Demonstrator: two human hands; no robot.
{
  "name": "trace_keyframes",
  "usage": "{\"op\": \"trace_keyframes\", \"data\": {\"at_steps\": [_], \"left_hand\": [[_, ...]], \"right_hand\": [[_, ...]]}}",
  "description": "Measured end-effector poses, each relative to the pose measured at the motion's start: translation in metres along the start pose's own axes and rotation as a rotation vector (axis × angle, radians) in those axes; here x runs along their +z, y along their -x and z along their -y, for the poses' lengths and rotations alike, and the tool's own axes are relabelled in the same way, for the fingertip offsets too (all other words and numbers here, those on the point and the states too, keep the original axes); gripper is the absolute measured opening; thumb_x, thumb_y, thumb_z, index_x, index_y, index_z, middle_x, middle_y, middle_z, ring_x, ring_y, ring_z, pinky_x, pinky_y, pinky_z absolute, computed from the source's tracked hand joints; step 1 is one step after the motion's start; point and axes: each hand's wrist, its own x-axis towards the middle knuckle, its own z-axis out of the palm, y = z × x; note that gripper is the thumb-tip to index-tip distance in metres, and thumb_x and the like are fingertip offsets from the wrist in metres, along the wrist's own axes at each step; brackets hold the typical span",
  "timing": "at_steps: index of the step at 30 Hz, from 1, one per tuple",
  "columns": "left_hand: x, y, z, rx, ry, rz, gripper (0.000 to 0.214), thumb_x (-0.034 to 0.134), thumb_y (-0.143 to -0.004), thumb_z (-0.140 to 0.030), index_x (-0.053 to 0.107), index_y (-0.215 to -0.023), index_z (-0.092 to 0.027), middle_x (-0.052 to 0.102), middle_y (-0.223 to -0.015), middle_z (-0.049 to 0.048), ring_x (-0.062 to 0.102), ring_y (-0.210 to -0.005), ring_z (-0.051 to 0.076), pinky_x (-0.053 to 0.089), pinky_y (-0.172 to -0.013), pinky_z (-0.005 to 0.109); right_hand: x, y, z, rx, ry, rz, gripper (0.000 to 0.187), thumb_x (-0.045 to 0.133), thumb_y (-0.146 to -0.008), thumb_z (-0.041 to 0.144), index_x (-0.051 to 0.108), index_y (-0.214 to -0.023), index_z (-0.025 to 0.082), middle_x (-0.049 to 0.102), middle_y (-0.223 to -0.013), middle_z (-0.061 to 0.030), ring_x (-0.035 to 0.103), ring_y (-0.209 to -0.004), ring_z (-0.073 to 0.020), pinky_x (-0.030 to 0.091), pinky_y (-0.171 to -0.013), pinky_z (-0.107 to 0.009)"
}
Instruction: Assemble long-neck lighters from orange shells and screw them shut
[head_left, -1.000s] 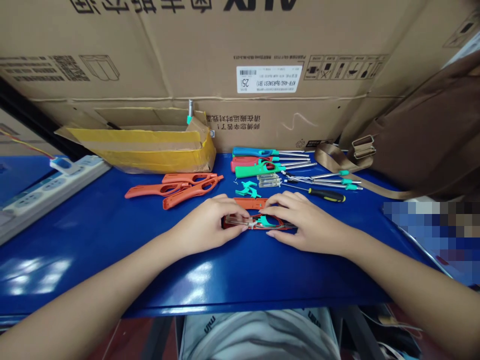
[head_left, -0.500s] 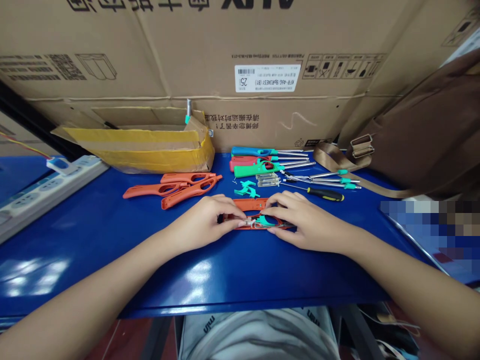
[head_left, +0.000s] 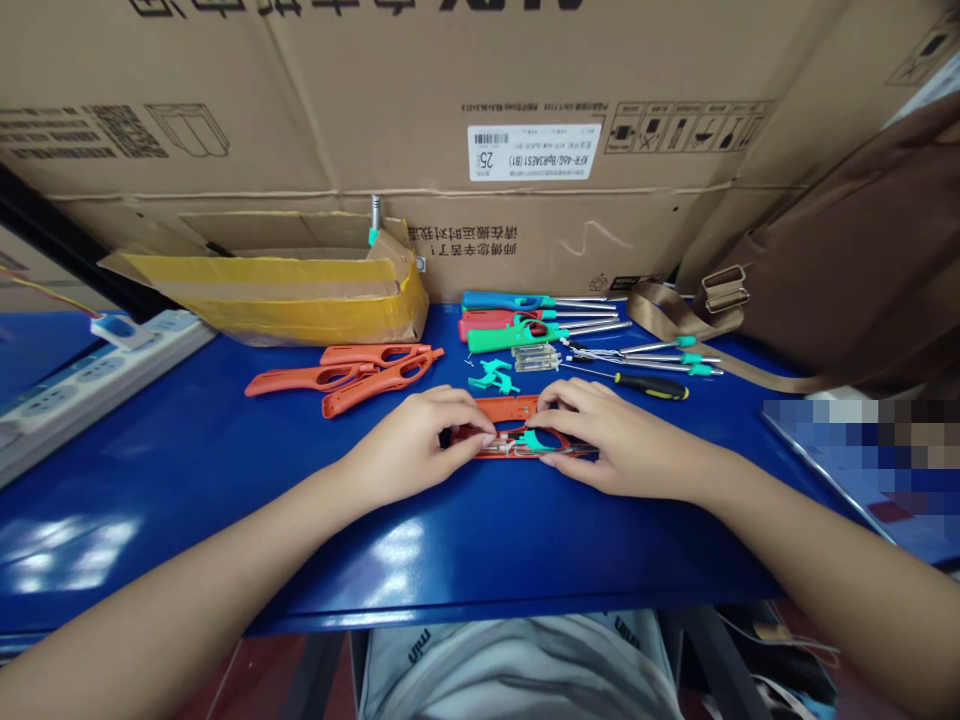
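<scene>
An orange lighter shell half (head_left: 517, 455) lies open side up on the blue table, with a green trigger (head_left: 532, 440), thin wires and a clear part inside. My left hand (head_left: 427, 435) is closed at its left end, thumb and fingertips pinching at the parts inside; that end is mostly hidden. Wrapped round the right end near the trigger is my right hand (head_left: 600, 435), holding the shell. Just behind lies another orange shell half (head_left: 502, 409), partly covered by my fingers. Several loose green triggers (head_left: 493, 377) and clear fuel tanks (head_left: 535, 358) sit farther back.
Orange shell halves (head_left: 375, 380) lie to the left. Assembled lighters (head_left: 517, 335), metal nozzle tubes (head_left: 675, 358) and a screwdriver (head_left: 651, 387) are behind my hands. A taped cardboard box (head_left: 300, 305), a power strip (head_left: 97, 370) and a brown bag (head_left: 840, 260) border the table (head_left: 450, 550).
My left fingertips have shifted slightly within the shell, and more of the clear part shows beside them. The shell and my right hand have moved slightly right.
</scene>
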Motion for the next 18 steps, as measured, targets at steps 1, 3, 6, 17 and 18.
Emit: {"op": "trace_keyframes", "data": {"at_steps": [1,3,6,17,18], "left_hand": [[-0.0002,0.0004,0.0000,0.006,-0.006,0.012,0.014,0.067,-0.095,-0.026,0.078,-0.100,-0.021,0.074,-0.094,0.0056,0.066,-0.086,0.018,0.051,-0.079,0.030],[-0.0006,0.0012,0.0008,0.020,-0.021,0.048,0.013,0.070,-0.092,-0.027,0.078,-0.101,-0.022,0.074,-0.095,0.0051,0.065,-0.088,0.019,0.051,-0.078,0.030],[-0.0010,0.0015,0.0020,0.032,-0.029,0.069,0.012,0.072,-0.091,-0.025,0.078,-0.102,-0.021,0.075,-0.097,0.0047,0.066,-0.091,0.019,0.050,-0.082,0.031],[-0.0015,0.0004,0.0013,0.027,0.016,0.084,0.018,0.071,-0.093,-0.028,0.080,-0.108,-0.023,0.078,-0.094,0.0047,0.067,-0.088,0.019,0.052,-0.083,0.032],[-0.0013,0.0007,0.0015,0.028,-0.008,0.087,0.018,0.070,-0.093,-0.028,0.079,-0.108,-0.022,0.077,-0.094,0.0050,0.067,-0.087,0.019,0.052,-0.082,0.032]], "right_hand": [[-0.0001,0.0000,-0.0007,0.001,0.001,0.003,0.028,0.061,-0.097,0.032,0.067,-0.123,0.023,0.061,-0.122,-0.0121,0.059,-0.110,-0.0272,0.049,-0.097,-0.047],[-0.0001,0.0002,-0.0018,0.004,0.000,0.009,0.028,0.060,-0.097,0.032,0.066,-0.123,0.022,0.061,-0.122,-0.0121,0.058,-0.110,-0.0272,0.049,-0.097,-0.047],[0.0000,0.0004,-0.0027,0.005,-0.006,0.013,0.029,0.060,-0.098,0.033,0.066,-0.123,0.021,0.061,-0.122,-0.0122,0.058,-0.110,-0.0271,0.049,-0.097,-0.047],[-0.0011,0.0007,-0.0012,0.005,-0.005,0.028,0.030,0.061,-0.098,0.032,0.066,-0.125,0.021,0.062,-0.122,-0.0118,0.058,-0.110,-0.0269,0.048,-0.098,-0.046],[-0.0014,0.0010,-0.0010,0.005,-0.003,0.028,0.030,0.060,-0.098,0.032,0.066,-0.125,0.021,0.062,-0.122,-0.0118,0.058,-0.110,-0.0270,0.048,-0.098,-0.046]]}}
